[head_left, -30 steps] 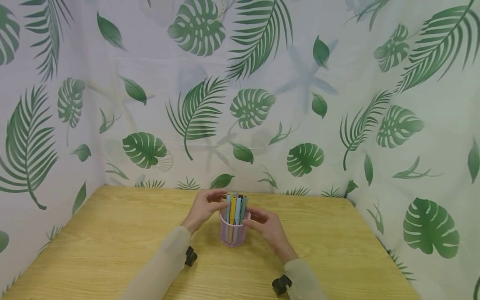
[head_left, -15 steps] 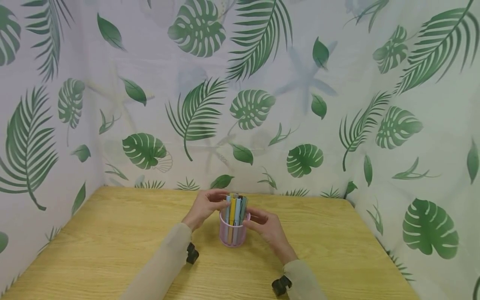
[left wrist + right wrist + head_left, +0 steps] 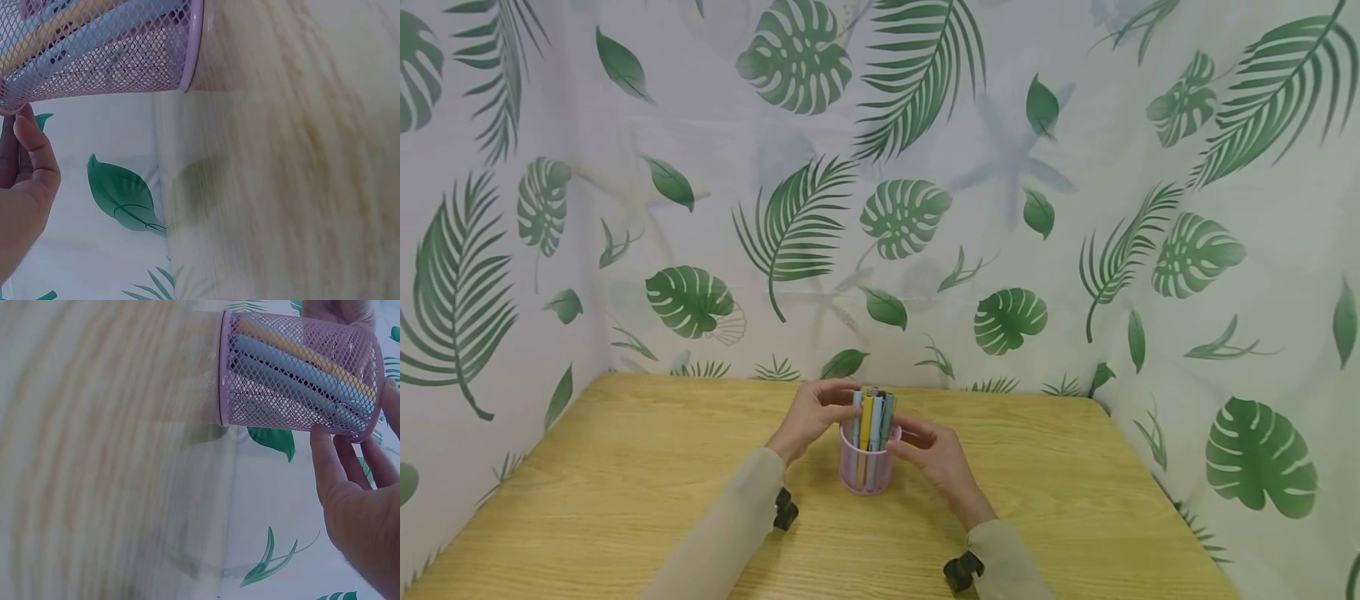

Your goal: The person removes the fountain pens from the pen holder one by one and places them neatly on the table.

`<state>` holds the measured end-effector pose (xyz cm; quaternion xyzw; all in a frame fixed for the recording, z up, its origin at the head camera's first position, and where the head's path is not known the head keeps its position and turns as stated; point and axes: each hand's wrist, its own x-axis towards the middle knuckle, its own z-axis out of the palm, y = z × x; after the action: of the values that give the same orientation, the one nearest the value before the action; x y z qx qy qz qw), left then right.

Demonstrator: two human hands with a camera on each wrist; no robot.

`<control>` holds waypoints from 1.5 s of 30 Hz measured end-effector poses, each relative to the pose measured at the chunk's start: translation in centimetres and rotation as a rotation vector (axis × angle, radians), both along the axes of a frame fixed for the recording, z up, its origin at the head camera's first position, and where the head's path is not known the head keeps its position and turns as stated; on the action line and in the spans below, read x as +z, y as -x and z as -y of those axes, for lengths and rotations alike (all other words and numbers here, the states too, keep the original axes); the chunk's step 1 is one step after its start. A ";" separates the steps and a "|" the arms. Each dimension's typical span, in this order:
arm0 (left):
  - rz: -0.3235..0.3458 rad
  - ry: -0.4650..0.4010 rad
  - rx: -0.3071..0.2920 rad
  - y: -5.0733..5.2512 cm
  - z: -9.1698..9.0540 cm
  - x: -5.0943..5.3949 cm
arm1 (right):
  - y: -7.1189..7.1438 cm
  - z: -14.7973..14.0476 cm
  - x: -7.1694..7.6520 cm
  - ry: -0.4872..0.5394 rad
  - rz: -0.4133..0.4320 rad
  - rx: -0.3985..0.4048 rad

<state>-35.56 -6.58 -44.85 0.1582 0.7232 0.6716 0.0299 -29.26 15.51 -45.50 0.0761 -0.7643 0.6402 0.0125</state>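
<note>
A pink mesh pen holder [image 3: 865, 471] stands upright on the table, filled with several markers. Caps in light blue, yellow [image 3: 867, 421] and grey-green [image 3: 889, 408] rise above its rim. At its upper left, my left hand [image 3: 808, 417] has its thumb against or just in front of a light blue marker [image 3: 856, 421]; the other fingers reach behind, so whether they pinch anything is hidden. My right hand [image 3: 936, 454] holds the rim from the right, thumb in front and fingers around the side. In the right wrist view, its fingertips [image 3: 322, 440] touch the mesh.
The wooden table [image 3: 647, 492] spreads around the pen holder. White cloth with green leaves [image 3: 886, 308] forms the back and side walls. Black wrist cameras [image 3: 786, 510] sit below both sleeve cuffs.
</note>
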 end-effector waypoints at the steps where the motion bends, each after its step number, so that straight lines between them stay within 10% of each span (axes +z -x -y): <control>1: 0.001 0.000 0.005 0.0 0.0 0.0 | 0.0 0.0 0.0 0.001 0.001 0.002; 45: -0.238 -0.006 0.080 -1.1 -0.3 2.4 | 0.0 0.0 -0.2 -0.001 0.013 -0.022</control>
<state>-34.48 -6.24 -42.47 0.2080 0.7254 0.6509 -0.0832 -29.31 15.54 -45.72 0.0633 -0.7656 0.6401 0.0146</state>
